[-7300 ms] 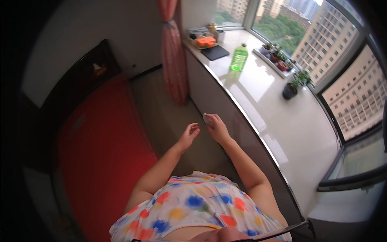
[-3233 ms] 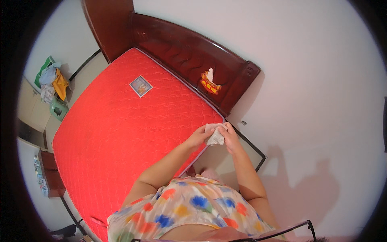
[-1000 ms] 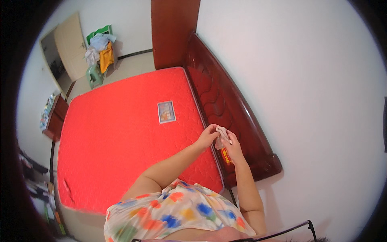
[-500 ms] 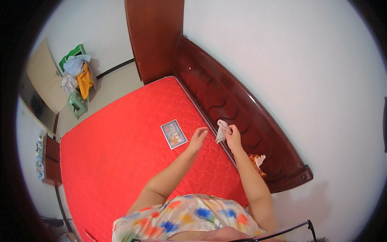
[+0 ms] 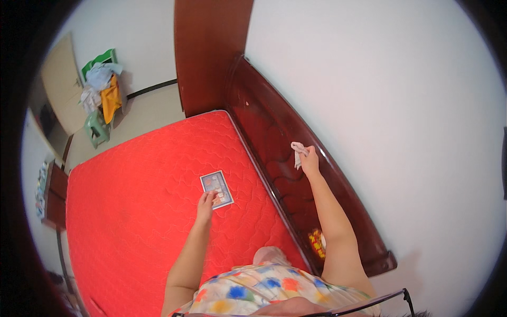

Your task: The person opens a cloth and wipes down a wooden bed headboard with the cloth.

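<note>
My right hand (image 5: 309, 160) is closed on a small pale cloth (image 5: 299, 152), crumpled and faintly striped, held up against the dark red-brown wooden headboard (image 5: 274, 137). My left hand (image 5: 206, 205) has its fingers loosely apart over the lower left edge of a framed picture (image 5: 224, 194) lying on the bare red quilted mattress (image 5: 142, 195). Whether those fingers touch the picture cannot be made out. A yellow and red sticker (image 5: 316, 244) shows low on the headboard, partly behind my right forearm. One of my knees (image 5: 270, 255) shows at the mattress.
A tall brown wooden cabinet (image 5: 211, 53) stands at the headboard's far end. By the far wall, clothes (image 5: 103, 76) are heaped on a green-backed piece of furniture beside a green stool (image 5: 96, 129). A low brown cabinet (image 5: 55, 195) stands at the left; a white wall (image 5: 391, 116) rises at the right.
My right hand has carried the cloth higher up the headboard. My left hand has swung leftward to the picture. The whole view has turned slightly.
</note>
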Demonstrator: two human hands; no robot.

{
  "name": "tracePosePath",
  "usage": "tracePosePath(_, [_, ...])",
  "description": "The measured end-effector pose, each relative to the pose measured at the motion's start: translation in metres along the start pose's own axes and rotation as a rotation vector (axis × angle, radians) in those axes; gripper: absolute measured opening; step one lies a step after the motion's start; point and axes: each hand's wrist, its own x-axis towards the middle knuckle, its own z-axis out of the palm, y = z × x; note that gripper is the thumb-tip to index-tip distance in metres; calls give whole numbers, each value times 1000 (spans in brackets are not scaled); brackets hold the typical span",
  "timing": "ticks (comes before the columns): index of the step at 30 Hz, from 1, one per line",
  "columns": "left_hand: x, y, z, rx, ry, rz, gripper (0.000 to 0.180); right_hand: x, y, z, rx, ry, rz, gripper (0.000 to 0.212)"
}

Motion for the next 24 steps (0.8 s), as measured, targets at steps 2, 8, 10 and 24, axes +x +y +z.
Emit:
tracePosePath(2, [0, 1, 0, -7, 91, 12, 26, 44, -16, 12, 73, -86, 61, 22])
tracePosePath(8, [32, -10, 66, 66, 198, -2, 25, 151, 16, 53, -391, 118, -517, 21])
tracePosePath(10, [58, -7, 103, 192, 117, -10, 24, 175, 35, 63, -420, 85, -516, 20])
tracePosePath(24, [157, 36, 152, 28, 105, -24, 30, 178, 37, 86, -241, 14, -405, 25])
